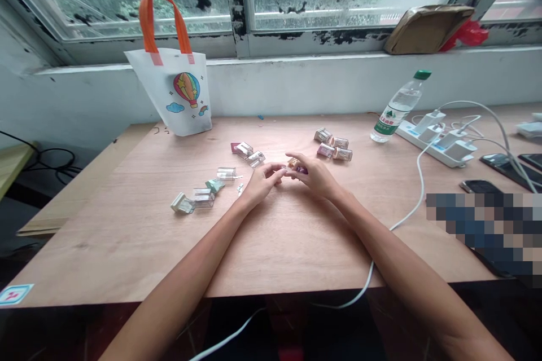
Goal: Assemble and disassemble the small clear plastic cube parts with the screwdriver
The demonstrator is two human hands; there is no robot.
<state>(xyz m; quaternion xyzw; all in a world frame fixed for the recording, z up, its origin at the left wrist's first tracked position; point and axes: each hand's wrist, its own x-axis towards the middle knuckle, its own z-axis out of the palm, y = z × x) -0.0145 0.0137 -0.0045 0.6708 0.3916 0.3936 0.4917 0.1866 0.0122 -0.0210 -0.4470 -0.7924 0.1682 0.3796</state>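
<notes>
My left hand (263, 181) and my right hand (317, 176) meet fingertip to fingertip just above the wooden table. The left fingers are pinched together on a tiny pale piece that is mostly hidden. My right thumb reaches toward them, its index finger raised, and a small purple piece (301, 170) shows under the curled fingers. Left of my hands lie small clear plastic cases (226, 174), a mint-green piece (215, 185) and a case with a cream part (182, 203). Beyond them is another clear case (256, 159). Several similar cases (342, 154) are grouped to the right.
A white bag with orange handles (169, 90) stands at the back left. A water bottle (396, 110) and a power strip (440, 144) with plugs are at the right. A white cable (417, 197) runs under my right forearm. Phones (508, 172) lie at the right edge.
</notes>
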